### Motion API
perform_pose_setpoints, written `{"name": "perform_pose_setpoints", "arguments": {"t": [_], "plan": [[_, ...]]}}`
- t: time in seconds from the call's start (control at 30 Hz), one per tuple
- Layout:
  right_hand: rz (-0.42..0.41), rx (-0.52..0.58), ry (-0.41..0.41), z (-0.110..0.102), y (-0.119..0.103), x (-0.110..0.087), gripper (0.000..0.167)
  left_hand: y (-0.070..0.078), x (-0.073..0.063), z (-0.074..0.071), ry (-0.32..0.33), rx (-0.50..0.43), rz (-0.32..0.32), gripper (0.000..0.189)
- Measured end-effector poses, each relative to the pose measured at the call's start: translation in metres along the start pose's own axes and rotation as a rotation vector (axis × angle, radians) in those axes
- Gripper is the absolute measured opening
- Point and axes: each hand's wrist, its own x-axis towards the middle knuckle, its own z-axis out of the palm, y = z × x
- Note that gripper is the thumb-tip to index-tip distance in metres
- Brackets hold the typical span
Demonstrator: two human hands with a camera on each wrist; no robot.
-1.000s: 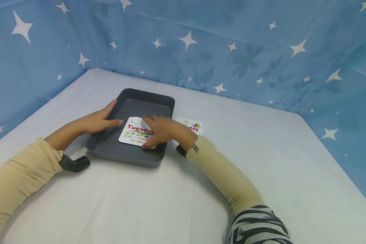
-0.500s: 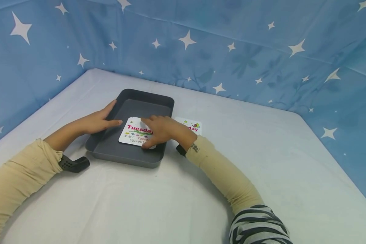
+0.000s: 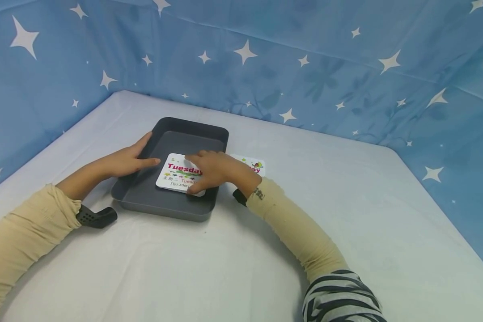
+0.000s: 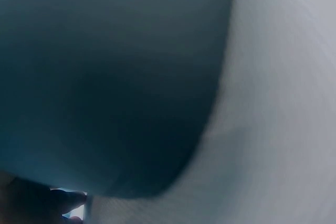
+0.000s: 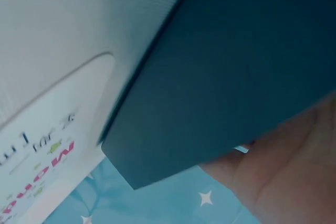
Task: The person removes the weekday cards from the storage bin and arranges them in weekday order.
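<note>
A dark grey rectangular tray (image 3: 157,209) stands on the table; its outer wall fills much of the left wrist view (image 4: 110,77). My left hand (image 3: 124,160) holds its left side, thumb over the rim and fingers along the outside. Inside the tray is a white card (image 3: 173,179) printed "Tuesday", with white edge thickness showing along its near side. Reaching over the right wall, my right hand (image 3: 219,169) grips this card between thumb and fingers, covering its right part. In the right wrist view the same hand (image 5: 289,166) shows past the tray wall (image 5: 210,87).
A second white card (image 3: 247,161) lies on the table just right of the tray, partly under my right forearm; the right wrist view shows "Mond" on this card (image 5: 58,129). White cloth covers the table (image 3: 346,201). A blue star-patterned curtain (image 3: 285,80) hangs behind.
The "Tuesday" card has shifted very slightly in my right hand, and more of its white near edge shows. Both hands and the tray otherwise keep their places.
</note>
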Motion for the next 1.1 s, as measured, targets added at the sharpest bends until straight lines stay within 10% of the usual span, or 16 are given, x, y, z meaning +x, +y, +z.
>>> {"name": "perform_pose_setpoints", "arguments": {"t": [1.1], "plan": [[-0.054,0.194,0.156,-0.017,0.031,-0.033,0.072,-0.001,0.000,-0.002,-0.007,0.011,0.003,0.092]]}}
